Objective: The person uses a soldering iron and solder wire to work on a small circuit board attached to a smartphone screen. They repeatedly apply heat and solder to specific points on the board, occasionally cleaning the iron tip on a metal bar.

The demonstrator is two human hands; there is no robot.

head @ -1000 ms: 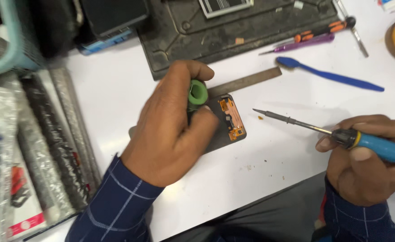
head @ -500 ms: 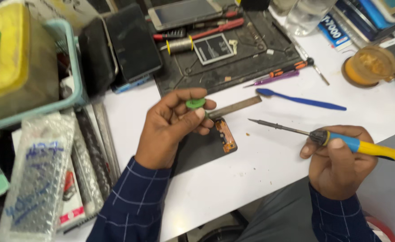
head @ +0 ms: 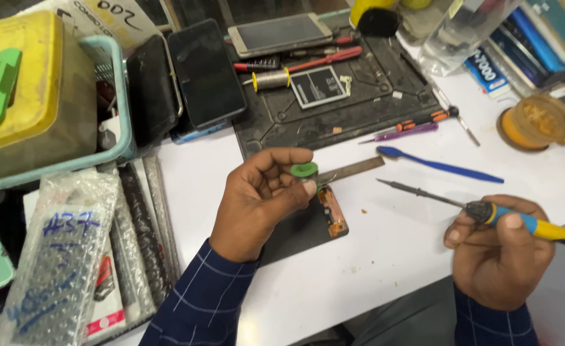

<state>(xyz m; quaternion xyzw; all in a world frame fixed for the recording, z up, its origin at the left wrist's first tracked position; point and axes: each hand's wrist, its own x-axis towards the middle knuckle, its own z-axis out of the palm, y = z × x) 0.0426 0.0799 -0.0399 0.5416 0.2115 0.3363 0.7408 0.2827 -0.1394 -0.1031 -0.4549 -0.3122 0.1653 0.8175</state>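
My left hand (head: 260, 202) holds a small green spool (head: 304, 170) between thumb and fingers, lifted above an opened phone (head: 311, 221) that lies on the white table (head: 391, 256). The phone's orange-edged end shows beside my thumb. My right hand (head: 500, 250) grips a soldering iron (head: 526, 221) by its yellow and blue handle. The iron's thin metal tip points left, toward the phone, and stays apart from it. A metal ruler (head: 353, 170) lies just behind the spool.
A dark work mat (head: 385, 106) at the back carries a phone, a battery and screwdrivers. A blue plastic pry tool (head: 439, 165) and a yellow round tin (head: 535, 122) lie to the right. A basket (head: 119, 96) with phones and bubble-wrapped parts stands left.
My left hand has lifted off the opened phone with the green spool in its fingers. The camera has pulled back and tilted up, showing more of the mat and basket. The soldering iron stays in my right hand.
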